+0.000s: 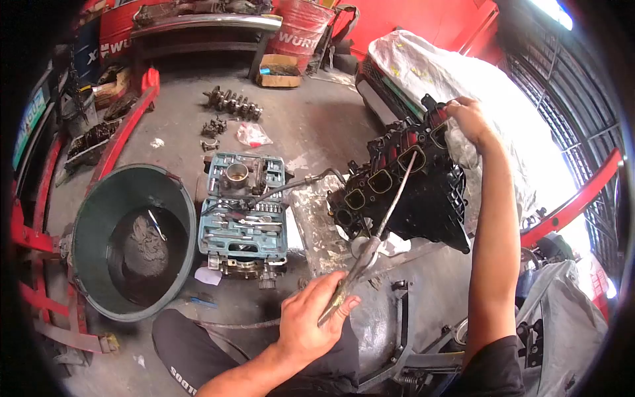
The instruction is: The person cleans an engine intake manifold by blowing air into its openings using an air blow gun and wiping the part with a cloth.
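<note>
- While the right hand (471,119) steadies the far end of the black ported part (433,205), the left hand (311,321) points a long-nozzled tool (368,255) at one of its openings.
- Step in hand, by my reading: working on that port (411,159) with the nozzle. Tip shows at its mouth; whether it touches the wall or how deep it goes, cannot tell.
- Next move calls, I judge, for a firm hold on the part and a small wrist correction to keep the tip lined up with the opening.
- Left grip: fingers wrapped round the tool's handle, thumb out along the right side. Forearm rises from the bottom edge, back of the hand toward the camera; tool slants up and away to the right.
- Right grip: arm stretched nearly straight ahead, hand bent over the part's upper end, fingers closed on its edge. Undersides of the fingers hidden.
- Part's place: right of centre, tilted, port row facing the wearer, above a stained board (317,228) on the floor. What bears its weight underneath, cannot tell.
- Nearby, to the left: open tool case (213,245), then a green tub (96,218) with dark liquid.
</note>
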